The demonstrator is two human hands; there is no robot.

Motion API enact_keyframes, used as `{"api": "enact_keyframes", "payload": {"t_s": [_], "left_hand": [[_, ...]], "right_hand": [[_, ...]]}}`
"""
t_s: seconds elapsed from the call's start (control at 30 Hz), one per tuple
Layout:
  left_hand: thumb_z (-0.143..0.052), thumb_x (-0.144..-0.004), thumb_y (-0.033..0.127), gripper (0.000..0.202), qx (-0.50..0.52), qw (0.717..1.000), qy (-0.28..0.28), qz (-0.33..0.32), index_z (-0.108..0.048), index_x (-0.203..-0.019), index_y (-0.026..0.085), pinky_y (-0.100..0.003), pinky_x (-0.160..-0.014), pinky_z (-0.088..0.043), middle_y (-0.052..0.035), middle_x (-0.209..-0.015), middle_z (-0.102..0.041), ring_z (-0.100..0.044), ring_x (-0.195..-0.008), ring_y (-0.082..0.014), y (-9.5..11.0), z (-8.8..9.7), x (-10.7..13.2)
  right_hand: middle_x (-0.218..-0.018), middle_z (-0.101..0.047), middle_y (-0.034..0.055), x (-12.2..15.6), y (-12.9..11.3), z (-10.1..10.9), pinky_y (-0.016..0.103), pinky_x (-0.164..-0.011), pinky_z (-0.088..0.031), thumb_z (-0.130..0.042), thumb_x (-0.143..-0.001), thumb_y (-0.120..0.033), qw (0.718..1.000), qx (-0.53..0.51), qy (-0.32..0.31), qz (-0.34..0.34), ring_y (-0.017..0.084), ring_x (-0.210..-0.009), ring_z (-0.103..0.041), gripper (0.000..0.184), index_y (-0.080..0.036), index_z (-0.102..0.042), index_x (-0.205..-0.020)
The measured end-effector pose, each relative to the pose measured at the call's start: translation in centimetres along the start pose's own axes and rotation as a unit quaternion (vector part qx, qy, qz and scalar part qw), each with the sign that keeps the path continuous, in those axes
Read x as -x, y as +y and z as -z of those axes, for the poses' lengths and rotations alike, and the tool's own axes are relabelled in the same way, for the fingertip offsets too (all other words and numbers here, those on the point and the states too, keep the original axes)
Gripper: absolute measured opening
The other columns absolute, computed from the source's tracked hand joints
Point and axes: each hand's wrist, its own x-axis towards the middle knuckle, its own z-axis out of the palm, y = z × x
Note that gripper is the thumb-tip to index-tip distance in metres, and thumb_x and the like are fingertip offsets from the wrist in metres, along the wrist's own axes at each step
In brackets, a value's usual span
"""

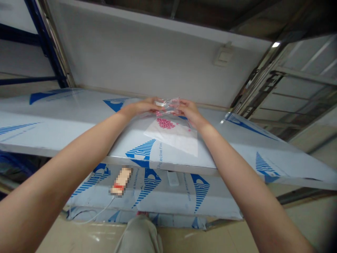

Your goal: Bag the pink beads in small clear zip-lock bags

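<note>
We're pinching the clear bag [168, 104] with left hand [147, 106] and right hand [189, 110], near the tabletop [79, 121] back edge. Pink beads [165, 123] lie on the white sheet [181, 140].

Left hand [150, 106]: fingers gripping one side of the bag [167, 104]
Right hand [187, 110]: fingers gripping the bag's other side
Bag: clear, crumpled between the hands
Beads [165, 123]: pink, clustered just nearer than the hands, a stray one to the right
Sheet [184, 142]: pale, around and below the beads; whether it is part of the bag, the blur hides
Table [65, 131]: film-covered, blue-printed
Shelf [173, 196]: below the table, with a white cord [101, 212]
Switch [224, 56]: on the wall [147, 52]
</note>
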Motion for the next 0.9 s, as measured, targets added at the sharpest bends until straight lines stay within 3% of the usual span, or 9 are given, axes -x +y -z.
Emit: {"api": "enact_keyframes", "payload": {"t_s": [0.1,0.23,0.4,0.6,0.73,0.9], "left_hand": [[-0.080,-0.067,0.025,0.045,0.039,0.998,0.015,0.055,-0.064,-0.108,0.017,-0.032,-0.073,-0.044,-0.0076,-0.087,-0.070,-0.063,-0.078,-0.0196,-0.2,0.3,-0.1],[-0.078,-0.068,0.021,0.038,0.042,0.994,0.081,0.064,-0.062,-0.103,0.018,-0.030,-0.075,-0.044,-0.0049,-0.085,-0.069,-0.064,-0.078,-0.0171,-0.2,1.0,-0.3],[-0.074,-0.070,0.020,0.035,0.023,0.991,0.124,0.040,-0.063,-0.102,0.016,-0.027,-0.071,-0.042,-0.0022,-0.080,-0.066,-0.057,-0.068,-0.0122,0.0,1.5,-0.5],[-0.075,-0.069,0.023,0.037,0.008,0.989,0.147,0.018,-0.064,-0.103,0.014,-0.027,-0.066,-0.041,-0.0011,-0.073,-0.065,-0.051,-0.061,-0.0108,0.2,1.5,-0.6],[-0.075,-0.069,0.026,0.048,0.006,0.991,0.136,-0.011,-0.060,-0.114,0.016,-0.027,-0.067,-0.042,-0.0011,-0.077,-0.067,-0.053,-0.063,-0.0115,-0.2,1.3,-0.7],[-0.077,-0.069,0.027,0.056,0.015,0.989,0.147,-0.023,-0.056,-0.120,0.018,-0.028,-0.070,-0.043,0.0000,-0.076,-0.066,-0.058,-0.069,-0.0135,-0.5,1.2,-0.8]], "right_hand": [[-0.110,-0.070,0.0079,0.3,0.0,-0.1,0.033,-0.081,-0.057,-0.066,-0.081,-0.018,0.999,0.004,-0.029,-0.024,0.015,-0.080,-0.069,0.042,-0.019,-0.060,-0.123],[-0.113,-0.069,0.0067,0.6,0.1,0.2,0.032,-0.073,-0.059,-0.066,-0.079,-0.013,0.996,0.015,-0.073,-0.046,0.016,-0.078,-0.068,0.074,-0.028,-0.038,-0.146],[-0.127,-0.064,0.0090,1.1,-0.6,0.8,0.027,-0.071,-0.057,-0.060,-0.086,-0.019,0.987,0.049,-0.147,-0.043,0.017,-0.088,-0.069,0.050,-0.025,-0.054,-0.135],[-0.126,-0.064,0.0122,1.1,-1.0,0.3,0.028,-0.069,-0.055,-0.053,-0.095,-0.037,0.989,0.082,-0.120,-0.039,0.017,-0.085,-0.070,0.038,-0.020,-0.062,-0.128],[-0.109,-0.072,0.0118,0.2,0.7,-0.3,0.029,-0.070,-0.055,-0.068,-0.086,-0.025,0.992,0.100,-0.060,-0.056,0.017,-0.078,-0.070,0.038,-0.015,-0.066,-0.122],[-0.098,-0.075,0.0074,-0.4,2.5,-0.4,0.033,-0.088,-0.053,-0.073,-0.078,-0.016,0.993,0.067,-0.084,-0.040,0.018,-0.089,-0.070,0.027,-0.018,-0.072,-0.105]]}}
